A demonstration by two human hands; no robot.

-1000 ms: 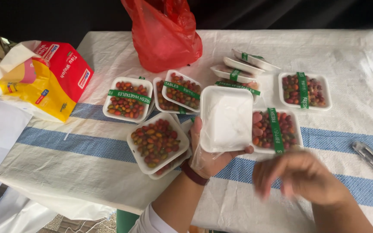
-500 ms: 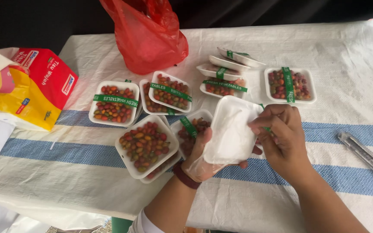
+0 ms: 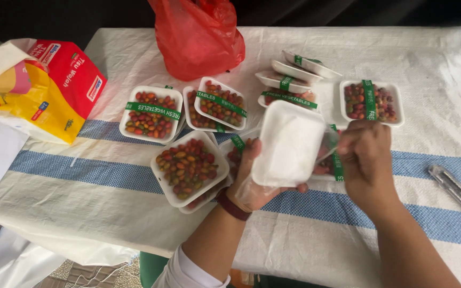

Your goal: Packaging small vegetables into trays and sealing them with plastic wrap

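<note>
Probably a small produce-packing stall: banded trays of fruit (image 3: 151,113) crowd a cloth-covered table (image 3: 108,202).

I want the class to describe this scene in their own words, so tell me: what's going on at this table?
A person stands at a cloth-covered table packing small red and green fruits into white foam trays. The left hand holds an empty foam tray from below, while the right hand pinches its right edge. One unbanded filled tray sits beside the left hand; several green-banded trays lie beyond, near a red plastic bag.
</note>
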